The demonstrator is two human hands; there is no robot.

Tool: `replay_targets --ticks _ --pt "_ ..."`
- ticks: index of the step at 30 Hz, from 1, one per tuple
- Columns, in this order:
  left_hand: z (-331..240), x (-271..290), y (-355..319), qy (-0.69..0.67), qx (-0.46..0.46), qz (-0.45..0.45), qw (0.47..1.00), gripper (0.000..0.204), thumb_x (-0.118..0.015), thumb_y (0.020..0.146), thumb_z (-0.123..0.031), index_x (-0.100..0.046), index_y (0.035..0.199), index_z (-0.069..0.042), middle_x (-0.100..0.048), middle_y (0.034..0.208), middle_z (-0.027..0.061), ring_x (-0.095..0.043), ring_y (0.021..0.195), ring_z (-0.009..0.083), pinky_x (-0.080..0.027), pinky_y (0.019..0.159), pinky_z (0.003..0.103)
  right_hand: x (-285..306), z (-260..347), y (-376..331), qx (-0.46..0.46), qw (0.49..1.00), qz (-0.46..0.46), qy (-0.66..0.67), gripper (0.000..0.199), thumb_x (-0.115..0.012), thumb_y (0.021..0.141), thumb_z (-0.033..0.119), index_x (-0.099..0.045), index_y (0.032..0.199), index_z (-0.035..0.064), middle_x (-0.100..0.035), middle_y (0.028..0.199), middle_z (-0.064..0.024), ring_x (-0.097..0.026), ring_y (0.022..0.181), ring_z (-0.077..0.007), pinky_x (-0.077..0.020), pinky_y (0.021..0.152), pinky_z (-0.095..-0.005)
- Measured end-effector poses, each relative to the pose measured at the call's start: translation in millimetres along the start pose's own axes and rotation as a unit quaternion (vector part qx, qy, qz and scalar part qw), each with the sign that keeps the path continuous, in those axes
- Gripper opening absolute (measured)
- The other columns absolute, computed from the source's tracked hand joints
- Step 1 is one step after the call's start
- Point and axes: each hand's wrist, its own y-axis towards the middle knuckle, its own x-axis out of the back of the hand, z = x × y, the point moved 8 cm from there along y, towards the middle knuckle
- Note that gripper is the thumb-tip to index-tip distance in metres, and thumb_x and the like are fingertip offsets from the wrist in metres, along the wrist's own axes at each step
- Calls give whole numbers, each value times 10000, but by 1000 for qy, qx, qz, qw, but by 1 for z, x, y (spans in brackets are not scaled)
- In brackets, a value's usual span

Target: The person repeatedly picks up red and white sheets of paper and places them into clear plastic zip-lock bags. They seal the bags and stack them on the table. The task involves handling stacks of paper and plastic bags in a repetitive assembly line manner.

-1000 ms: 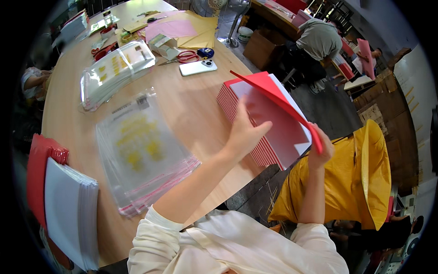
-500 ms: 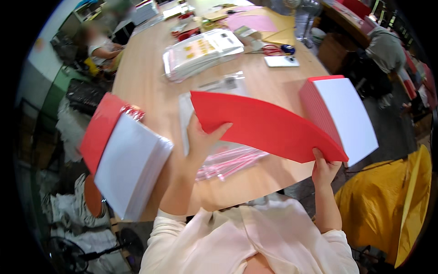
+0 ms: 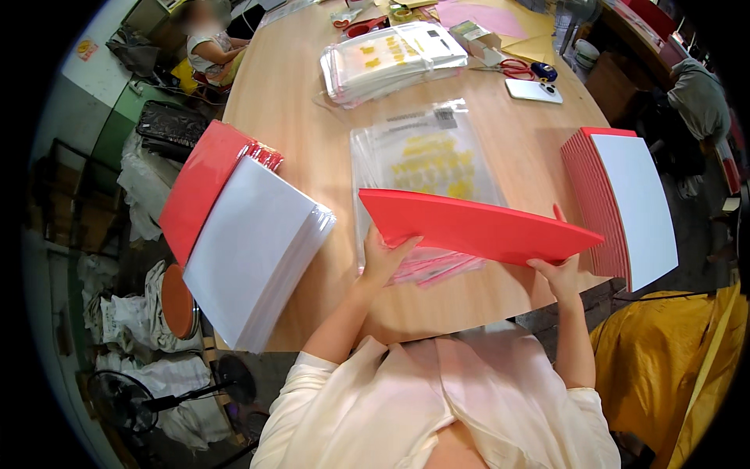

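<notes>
Between my hands a thick red sheet or thin stack of red sheets [image 3: 476, 225] is held up above the table, its broad face tilted toward me. My left hand [image 3: 383, 255] grips its lower left part, thumb in front and fingers behind. Near the right end, my right hand [image 3: 556, 272] pinches the lower edge, with one fingertip showing above the top edge. Beneath lies a pile of clear plastic bags [image 3: 422, 144] with yellow printing and pink-edged ends, partly hidden by the red sheet.
To the left stand plastic-wrapped white packs [image 3: 254, 234] beside red packs [image 3: 205, 187]. At right is a red-and-white stack [image 3: 634, 207]. Farther back are more bagged packs [image 3: 391, 59], a white phone [image 3: 534, 91], red-handled scissors [image 3: 517, 69] and a small box [image 3: 474, 35]. A person [image 3: 211, 51] sits far left.
The red sheet has gone from bowed to nearly straight and from steeply slanted to more level. My hands have come closer together, and more of the plastic bags shows behind it.
</notes>
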Motion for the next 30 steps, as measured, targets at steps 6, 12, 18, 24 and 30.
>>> replay_targets --ticks 6,12,18,24,30 --pt "0 1 -4 -2 34 28 999 433 -764 756 57 -556 1132 10 -659 1104 89 -640 1013 163 -530 885 312 15 -41 -9 -108 990 31 -80 355 -788 697 -51 -681 1034 -20 -702 1031 -103 -647 972 -157 -507 911 -327" --pt "-32 2 10 -36 -72 51 995 617 -804 708 56 -469 1222 -3 -640 1092 109 -629 1023 181 -528 865 320 -6 -3 2 75 965 156 -197 415 -748 739 -42 -647 1142 -31 -703 1053 -158 -634 1083 -240 -474 966 -368" --pt "-76 -5 30 19 -211 61 975 732 -840 656 55 -416 1246 -39 -644 985 115 -644 897 176 -533 781 295 -5 -16 -6 -71 988 102 -92 312 -750 739 -29 -692 1045 -44 -717 1013 -145 -674 953 -200 -521 881 -318" --pt "-64 -9 16 1 -139 25 990 611 -818 670 91 -483 1165 -38 -636 859 57 -644 821 125 -538 698 252 4 -21 -11 -75 988 85 -101 196 -745 762 -21 -722 955 -46 -724 958 -134 -673 878 -169 -532 806 -289" --pt "-39 -7 8 -9 -75 23 997 547 -793 691 107 -508 1136 -32 -644 878 56 -652 845 134 -551 738 259 -6 -6 -7 -9 974 138 -179 203 -722 791 18 -711 982 -48 -717 951 -153 -687 868 -208 -532 788 -288"
